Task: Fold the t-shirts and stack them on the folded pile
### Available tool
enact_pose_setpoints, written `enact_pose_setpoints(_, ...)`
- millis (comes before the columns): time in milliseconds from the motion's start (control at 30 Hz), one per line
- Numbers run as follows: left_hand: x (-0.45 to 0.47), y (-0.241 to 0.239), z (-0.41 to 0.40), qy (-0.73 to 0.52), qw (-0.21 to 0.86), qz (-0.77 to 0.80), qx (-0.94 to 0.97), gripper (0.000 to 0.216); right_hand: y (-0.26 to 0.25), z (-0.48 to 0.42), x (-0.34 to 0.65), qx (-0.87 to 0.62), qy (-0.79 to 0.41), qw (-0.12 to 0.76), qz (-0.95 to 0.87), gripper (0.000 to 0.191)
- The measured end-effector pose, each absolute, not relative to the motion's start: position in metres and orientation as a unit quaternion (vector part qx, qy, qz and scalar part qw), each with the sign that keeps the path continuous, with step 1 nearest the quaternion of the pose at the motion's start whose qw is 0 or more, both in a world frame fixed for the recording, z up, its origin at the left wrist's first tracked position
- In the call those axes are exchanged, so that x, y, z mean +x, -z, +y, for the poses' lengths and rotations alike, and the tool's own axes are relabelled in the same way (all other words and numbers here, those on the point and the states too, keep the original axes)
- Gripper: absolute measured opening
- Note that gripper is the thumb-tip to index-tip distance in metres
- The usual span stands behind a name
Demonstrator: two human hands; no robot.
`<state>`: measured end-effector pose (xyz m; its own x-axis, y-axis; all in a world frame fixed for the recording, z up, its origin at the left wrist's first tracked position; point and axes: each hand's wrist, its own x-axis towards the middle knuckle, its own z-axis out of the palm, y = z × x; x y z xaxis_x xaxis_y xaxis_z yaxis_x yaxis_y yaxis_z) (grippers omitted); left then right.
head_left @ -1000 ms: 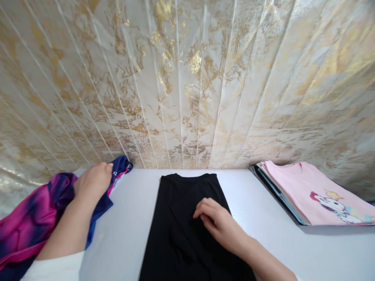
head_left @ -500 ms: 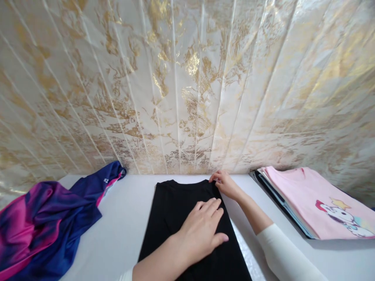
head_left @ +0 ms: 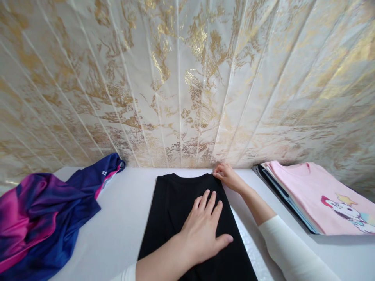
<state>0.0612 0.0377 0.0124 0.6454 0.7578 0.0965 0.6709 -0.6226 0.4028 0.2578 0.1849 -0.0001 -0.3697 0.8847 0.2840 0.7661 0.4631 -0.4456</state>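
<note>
Lying flat and spread on black garment (head_left: 180, 199): left hand (head_left: 202, 232), gripping nothing. Right hand (head_left: 230, 178) at garment's far right corner; can't tell if pinching.

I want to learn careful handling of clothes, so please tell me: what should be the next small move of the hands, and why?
Probably the right hand should gently straighten the far right corner of the black garment, since its fingers are at that corner, while the left hand lies spread over the garment and could steady it.
</note>
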Motion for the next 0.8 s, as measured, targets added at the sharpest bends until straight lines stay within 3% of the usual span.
enact_pose_setpoints(133,0.06,-0.012,0.039,-0.135,0.167,0.414,0.884,0.079,0.001,0.183,0.257,-0.51,-0.126,0.245,-0.815,0.013)
enact_pose_setpoints(467,0.05,-0.022,0.052,-0.135,0.139,0.407,0.893,0.072,-0.011,0.173,0.27,-0.586,-0.141,0.21,-0.77,0.035)
enact_pose_setpoints(800,0.047,-0.007,0.058,-0.13,0.085,0.42,0.894,0.072,-0.005,0.171,0.257,-0.605,-0.085,0.211,-0.763,0.016)
